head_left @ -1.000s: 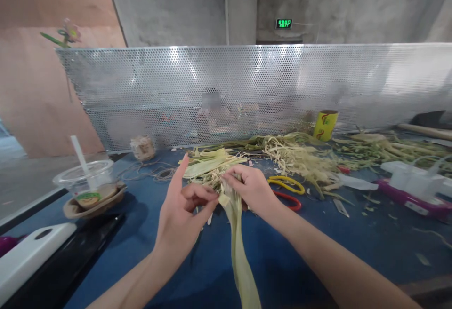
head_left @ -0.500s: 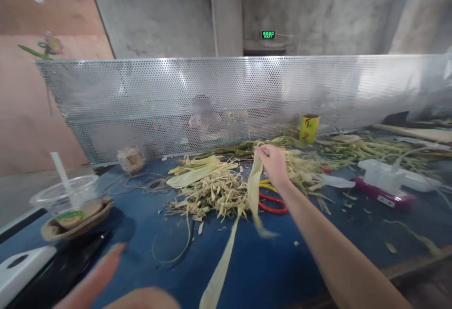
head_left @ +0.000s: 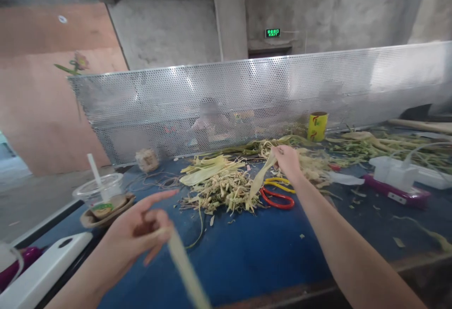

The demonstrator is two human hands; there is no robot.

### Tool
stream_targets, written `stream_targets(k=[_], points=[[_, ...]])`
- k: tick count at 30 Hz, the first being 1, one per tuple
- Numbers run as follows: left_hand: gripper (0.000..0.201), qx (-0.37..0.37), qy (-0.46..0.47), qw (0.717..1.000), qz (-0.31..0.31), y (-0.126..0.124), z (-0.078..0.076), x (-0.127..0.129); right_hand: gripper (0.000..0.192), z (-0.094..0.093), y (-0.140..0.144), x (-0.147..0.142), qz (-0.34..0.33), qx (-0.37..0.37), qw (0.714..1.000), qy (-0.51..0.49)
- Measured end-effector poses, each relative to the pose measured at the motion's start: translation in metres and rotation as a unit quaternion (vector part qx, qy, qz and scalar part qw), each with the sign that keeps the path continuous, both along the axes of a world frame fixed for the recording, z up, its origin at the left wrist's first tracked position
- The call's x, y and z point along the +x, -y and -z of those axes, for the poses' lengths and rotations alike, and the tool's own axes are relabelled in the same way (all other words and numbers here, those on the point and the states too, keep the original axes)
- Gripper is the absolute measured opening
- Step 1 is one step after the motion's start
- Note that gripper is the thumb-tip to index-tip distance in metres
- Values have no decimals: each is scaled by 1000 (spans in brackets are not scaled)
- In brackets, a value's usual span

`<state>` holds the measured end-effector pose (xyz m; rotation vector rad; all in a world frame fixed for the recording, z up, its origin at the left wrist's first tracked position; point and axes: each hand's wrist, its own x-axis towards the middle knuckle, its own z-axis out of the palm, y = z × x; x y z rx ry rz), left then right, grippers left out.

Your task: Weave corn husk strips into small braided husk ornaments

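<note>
Head view shows the right hand (head_left: 287, 161) stretched out toward the far middle of the desk (head_left: 254, 262), its fingers pinched on the top end of a pale husk strip (head_left: 260, 179). That strip hangs down and to the left from the fingers, and its lower end reaches the shredded husk pile (head_left: 221, 191) lying on the blue surface. The left hand (head_left: 136, 236) is close to the near left edge, raised above the desk; thumb and bent fingers nip a second strip (head_left: 185, 269), blurred, which slants down toward the near edge, while the forefinger points out straight.

Just right of the pile, below the right wrist, lie red scissors (head_left: 278, 198), with yellow scissors (head_left: 278, 184) touching them on the far side. Whole husk leaves (head_left: 206, 170) lie beyond the pile. More loose husks (head_left: 374, 146) spread along the far right side, near a yellow roll (head_left: 317, 126) that stands upright against the perforated metal screen (head_left: 247, 97) at the far edge. A small twine ball (head_left: 147, 159) sits at the screen's foot on the left, its string trailing over the desk. A white and purple device (head_left: 397, 179) rests toward the right edge. On the left side a plastic cup (head_left: 97, 194) with a straw stands in a brown bowl (head_left: 106, 208), and a white tray (head_left: 42, 271) lies at the near left corner.
</note>
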<state>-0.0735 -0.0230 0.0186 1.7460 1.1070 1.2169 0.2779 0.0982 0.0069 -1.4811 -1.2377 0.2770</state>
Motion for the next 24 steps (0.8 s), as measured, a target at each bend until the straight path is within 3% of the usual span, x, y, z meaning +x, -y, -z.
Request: stream_targets(k=[2, 6, 9, 13, 15, 18, 24], points=[[52, -97, -66, 993, -10, -32, -8, 10, 25, 0, 0, -13, -58, -10, 998, 1], [60, -114, -109, 987, -24, -82, -3, 17, 23, -2, 4, -36, -174, -37, 984, 19], [67, -77, -145, 985, -59, -97, 3, 15, 20, -2, 9, -50, -258, -55, 964, 46], [76, 4, -143, 985, -100, -88, -1, 29, 16, -3, 18, -70, -334, -55, 936, 98], [66, 11, -125, 991, -55, -78, -2, 47, 14, -2, 25, -81, -368, -52, 921, 121], [67, 12, -85, 996, 5, -64, 2, 76, 13, -1, 34, -95, -406, -64, 902, 130], [74, 0, 5, 1000, -13, -58, 14, 93, 24, 0, 44, -102, -451, -111, 880, 99]])
